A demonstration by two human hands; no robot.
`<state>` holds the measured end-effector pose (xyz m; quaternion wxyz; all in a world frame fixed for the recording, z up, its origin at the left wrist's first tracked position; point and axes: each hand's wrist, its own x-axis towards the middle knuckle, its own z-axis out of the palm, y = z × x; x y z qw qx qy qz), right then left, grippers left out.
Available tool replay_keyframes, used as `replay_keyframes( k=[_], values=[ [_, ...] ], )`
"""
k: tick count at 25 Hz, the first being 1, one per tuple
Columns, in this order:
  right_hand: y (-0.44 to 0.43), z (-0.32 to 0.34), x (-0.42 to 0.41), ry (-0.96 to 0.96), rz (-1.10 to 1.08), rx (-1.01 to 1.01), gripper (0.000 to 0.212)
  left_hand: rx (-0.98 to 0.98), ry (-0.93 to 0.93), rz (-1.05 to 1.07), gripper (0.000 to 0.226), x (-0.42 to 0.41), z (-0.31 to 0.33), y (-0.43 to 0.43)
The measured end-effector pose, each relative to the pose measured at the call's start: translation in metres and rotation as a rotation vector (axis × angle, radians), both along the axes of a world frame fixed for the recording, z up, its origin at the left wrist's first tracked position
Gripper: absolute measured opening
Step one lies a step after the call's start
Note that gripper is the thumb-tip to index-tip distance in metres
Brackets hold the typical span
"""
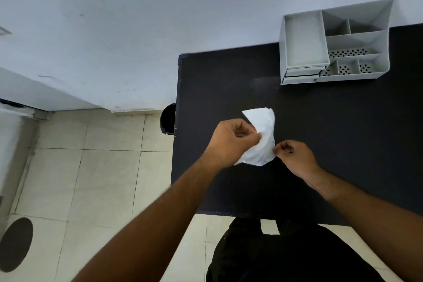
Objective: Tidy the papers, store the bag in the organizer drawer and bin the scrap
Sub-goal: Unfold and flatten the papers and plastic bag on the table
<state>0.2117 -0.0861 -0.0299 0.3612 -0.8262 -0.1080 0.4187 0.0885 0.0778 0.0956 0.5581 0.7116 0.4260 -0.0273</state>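
Head view looks down on a black surface (229,80) that stands against a pale wall. Two bare hands meet over the middle of the surface, nearer its left edge. Both hold one crumpled white sheet of paper (263,135). Faint marks show on it, too blurred to read.

On the left side of the paper, the left hand (229,142) has its fingers (253,137) pinched shut on the sheet. The right hand (295,155) has its fingers (278,147) pinched shut on the paper's right edge, low down. The top of the paper sticks up past both hands. Whether the paper touches the surface cannot be told.

A grey desk organizer (334,43) sits at the far right corner of the surface, close to the wall. It has a flat tray on its left side and small open boxes on its right side, some with little holes in the bottom. Two thin drawers (302,74) sit under the tray. They look pushed in.

A dark round bin (168,119) stands on the tiled floor (103,167), just beside the left edge of the surface and partly hidden by it. The paper is well apart from the organizer and nearer to the bin.
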Motion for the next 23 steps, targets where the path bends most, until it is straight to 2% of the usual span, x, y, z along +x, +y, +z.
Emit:
replay_keyframes(
  k=[4, 10, 13, 18, 21, 23],
  values=[
    [0.000, 0.000, 0.003, 0.023, -0.107, 0.035, 0.008, -0.025, 0.059, 0.079, 0.015, 0.001, -0.004, 0.012],
    [0.001, 0.002, 0.006, 0.029, -0.110, 0.032, 0.009, 0.000, 0.094, 0.139, 0.012, 0.001, -0.008, 0.018],
    [0.002, 0.003, 0.004, 0.035, -0.087, 0.028, 0.009, 0.023, 0.125, 0.188, 0.012, -0.003, -0.018, 0.023],
    [0.012, 0.005, -0.003, 0.046, -0.038, 0.086, 0.009, 0.202, 0.236, 0.376, 0.012, -0.031, -0.040, 0.052],
    [0.022, 0.004, -0.008, 0.042, 0.010, 0.088, 0.008, 0.217, 0.316, 0.410, 0.006, -0.054, -0.056, 0.058],
    [0.028, 0.002, -0.011, 0.040, 0.037, 0.074, 0.008, 0.211, 0.362, 0.416, 0.016, -0.062, -0.065, 0.059]
  ],
)
